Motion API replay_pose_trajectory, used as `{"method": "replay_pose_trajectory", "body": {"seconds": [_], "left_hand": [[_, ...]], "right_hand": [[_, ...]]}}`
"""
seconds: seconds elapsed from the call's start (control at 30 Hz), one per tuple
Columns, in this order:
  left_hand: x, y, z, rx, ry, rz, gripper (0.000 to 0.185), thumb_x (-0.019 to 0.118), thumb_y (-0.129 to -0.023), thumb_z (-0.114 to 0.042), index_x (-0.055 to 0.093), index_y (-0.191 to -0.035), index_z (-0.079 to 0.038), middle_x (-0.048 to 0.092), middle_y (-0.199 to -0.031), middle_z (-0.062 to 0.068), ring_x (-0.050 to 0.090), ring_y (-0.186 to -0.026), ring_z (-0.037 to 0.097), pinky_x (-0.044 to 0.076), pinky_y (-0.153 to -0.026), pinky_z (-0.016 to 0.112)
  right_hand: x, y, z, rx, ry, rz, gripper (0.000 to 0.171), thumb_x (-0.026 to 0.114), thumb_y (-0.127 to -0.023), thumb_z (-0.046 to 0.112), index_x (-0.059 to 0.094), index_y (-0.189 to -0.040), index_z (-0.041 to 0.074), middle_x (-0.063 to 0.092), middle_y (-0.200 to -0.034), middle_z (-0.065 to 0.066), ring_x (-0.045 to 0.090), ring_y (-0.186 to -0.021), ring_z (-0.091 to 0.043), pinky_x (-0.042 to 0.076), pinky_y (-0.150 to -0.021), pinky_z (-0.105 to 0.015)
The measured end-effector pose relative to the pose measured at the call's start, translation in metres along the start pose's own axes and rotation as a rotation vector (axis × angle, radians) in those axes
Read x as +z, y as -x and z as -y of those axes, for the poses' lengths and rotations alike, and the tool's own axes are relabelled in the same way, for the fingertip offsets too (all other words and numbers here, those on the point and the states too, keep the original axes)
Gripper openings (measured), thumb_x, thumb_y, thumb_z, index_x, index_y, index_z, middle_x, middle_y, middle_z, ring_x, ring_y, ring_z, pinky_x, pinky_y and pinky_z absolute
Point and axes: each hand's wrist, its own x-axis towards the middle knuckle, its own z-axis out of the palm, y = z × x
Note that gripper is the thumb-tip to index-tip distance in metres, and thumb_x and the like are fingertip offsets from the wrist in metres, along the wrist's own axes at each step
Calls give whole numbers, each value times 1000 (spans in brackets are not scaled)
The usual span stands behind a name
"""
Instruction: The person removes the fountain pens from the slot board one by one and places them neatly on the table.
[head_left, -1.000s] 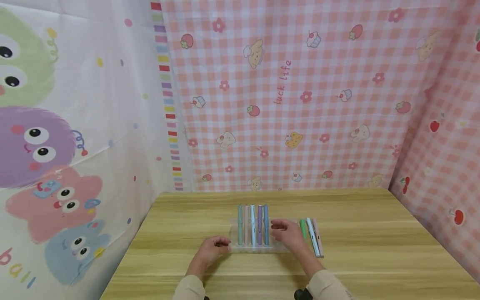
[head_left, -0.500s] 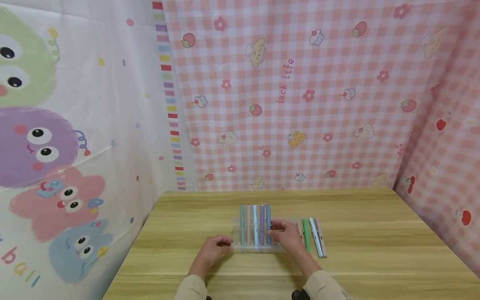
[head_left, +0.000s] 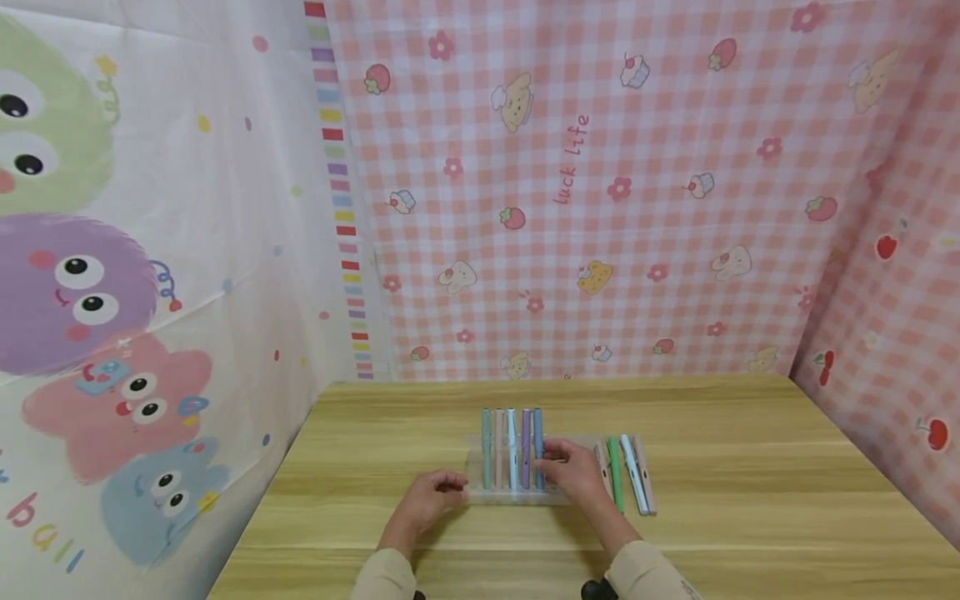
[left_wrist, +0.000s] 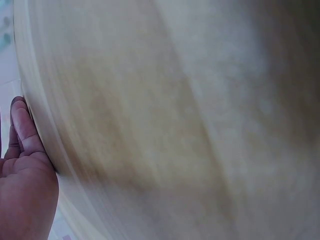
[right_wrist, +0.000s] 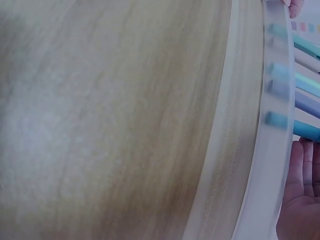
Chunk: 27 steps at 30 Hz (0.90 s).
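A clear plastic pen holder (head_left: 480, 497) stands on the table with several pens upright in its left part: green-grey (head_left: 486, 450), pinkish (head_left: 499, 450), light blue (head_left: 513, 450), purple (head_left: 527, 450) and darker blue (head_left: 538, 429). My left hand (head_left: 429, 500) holds the holder's left end with its fingertips. At the rightmost standing pen, the blue one, my right hand (head_left: 577, 475) grips its side with thumb and fingers. The right wrist view shows that blue pen (right_wrist: 305, 130) right above my right fingers (right_wrist: 305, 165); the thumb is hidden there.
Right of the holder several pens lie on the wooden table (head_left: 720, 475): a green pen (head_left: 616, 475), a light blue pen (head_left: 634, 475) and pinkish pens (head_left: 646, 479) among them. A checked cloth (head_left: 600, 225) hangs behind the table, a cartoon-print cloth (head_left: 247, 350) at its left.
My right hand has moved left from beside the blue pen to touch it, uncovering more of the pens lying to the right. The left hand stays at the holder's end. The view has shifted slightly.
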Motion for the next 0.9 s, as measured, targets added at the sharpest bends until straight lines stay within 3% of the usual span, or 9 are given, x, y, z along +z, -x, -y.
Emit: {"method": "replay_pose_trajectory", "body": {"seconds": [0.53,0.8,0.9], "left_hand": [[0,-1,1,-6,13,4,19,71,-86,3,67,-103,9,67,-100,13,58,-87,16,51,-75,28],[-2,-1,7,81,2,24,18,75,-86,-7,69,-98,4,68,-94,6,59,-84,14,51,-73,28],[-2,-1,7,57,-6,19,17,74,-87,-4,68,-100,5,68,-95,7,59,-85,15,51,-74,27]], "right_hand": [[-6,0,8,-12,-71,-16,27,68,-91,2,67,-118,-2,65,-103,-11,64,-92,-21,57,-77,-34],[-10,-1,16,-19,-132,-29,29,68,-92,3,66,-119,-4,65,-103,-12,65,-92,-21,57,-79,-35],[-11,-1,18,-27,-145,-38,29,69,-91,3,66,-119,-4,66,-103,-13,65,-92,-22,57,-79,-34]]}}
